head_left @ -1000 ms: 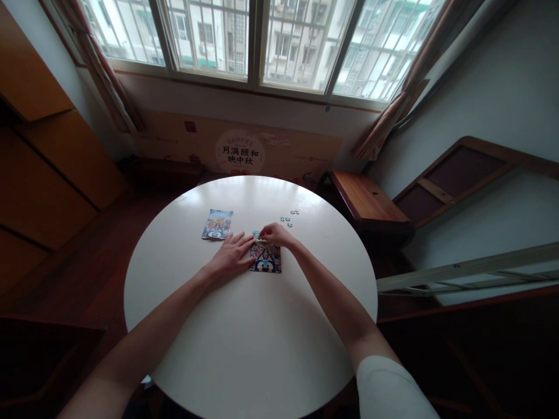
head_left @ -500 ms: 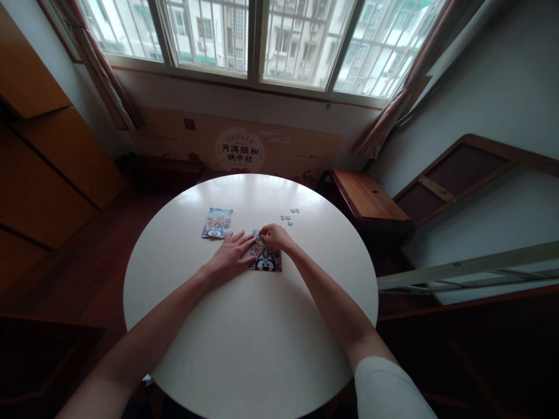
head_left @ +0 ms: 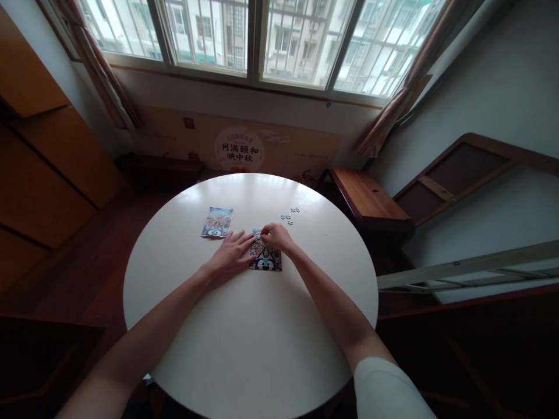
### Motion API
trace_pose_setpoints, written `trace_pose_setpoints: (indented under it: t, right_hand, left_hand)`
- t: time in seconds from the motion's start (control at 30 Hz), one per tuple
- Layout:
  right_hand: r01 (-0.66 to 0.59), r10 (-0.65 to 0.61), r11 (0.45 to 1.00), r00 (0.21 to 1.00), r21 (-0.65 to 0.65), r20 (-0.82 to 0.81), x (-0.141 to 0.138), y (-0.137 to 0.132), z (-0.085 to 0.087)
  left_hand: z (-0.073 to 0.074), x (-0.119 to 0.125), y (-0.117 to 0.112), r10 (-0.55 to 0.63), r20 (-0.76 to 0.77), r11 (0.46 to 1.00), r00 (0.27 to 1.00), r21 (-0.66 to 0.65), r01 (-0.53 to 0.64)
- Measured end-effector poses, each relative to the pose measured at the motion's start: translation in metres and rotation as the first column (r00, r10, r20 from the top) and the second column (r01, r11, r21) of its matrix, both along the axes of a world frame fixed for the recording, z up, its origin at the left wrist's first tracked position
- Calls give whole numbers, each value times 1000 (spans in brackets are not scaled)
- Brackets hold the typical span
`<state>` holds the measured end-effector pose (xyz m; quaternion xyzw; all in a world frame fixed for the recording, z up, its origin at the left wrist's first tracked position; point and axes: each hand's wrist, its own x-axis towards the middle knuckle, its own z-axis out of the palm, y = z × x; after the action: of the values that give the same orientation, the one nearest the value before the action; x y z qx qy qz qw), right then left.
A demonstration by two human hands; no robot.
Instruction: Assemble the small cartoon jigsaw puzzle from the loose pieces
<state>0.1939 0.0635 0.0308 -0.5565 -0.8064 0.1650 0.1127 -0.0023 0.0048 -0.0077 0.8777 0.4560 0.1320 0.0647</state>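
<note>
Basically two bare hands at work on a small jigsaw puzzle (head_left: 267,261), which lies flat near the middle of a round white tabletop (head_left: 244,343). Left hand (head_left: 230,251): palm down, fingers spread, not gripping anything, fingertips at the puzzle's left edge. Right hand (head_left: 278,236): over the far part of the puzzle, thumb and fingertips drawn together in a pinch; cannot tell whether a piece sits between them, too small and partly hidden. The puzzle is rectangular, a crowded multicolour print, blue-and-white cartoon face along its near edge, paler blue bits at the far-left corner by the right fingertips. Printed packet (head_left: 217,223), similar face design, lies flat to the left of the puzzle, its near-right corner just beside the left fingers. Loose pieces (head_left: 285,217), small and pale, lie scattered beyond the right hand, apart from the puzzle. Short white sleeve (head_left: 388,387) on the right arm. Surroundings: barred window (head_left: 209,38) across the top, curtains (head_left: 384,125) at its sides, banner (head_left: 279,145) with Chinese characters below it, low wooden stand (head_left: 369,195) past the tabletop's far-right edge, orange-brown cabinet (head_left: 56,157) at far left.
</note>
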Motion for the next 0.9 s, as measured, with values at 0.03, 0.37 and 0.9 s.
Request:
trace_pose_setpoints:
  t: [0.03, 0.37, 0.9]
  right_hand:
    - [-1, 1, 1000, 1000, 1, -1, 0, 0, 0]
    - [-7, 7, 1000, 1000, -5, -10, -1, -1, -2]
    - [30, -30, 1000, 1000, -2, 6, -3, -2, 2]
  left_hand:
    - [0, 0, 0, -1, 2, 1000, 1000, 0, 1]
    - [-1, 0, 0, 0, 1, 1000, 1000, 8, 0]
    - [1, 0, -1, 3, 6, 1000, 1000, -4, -3]
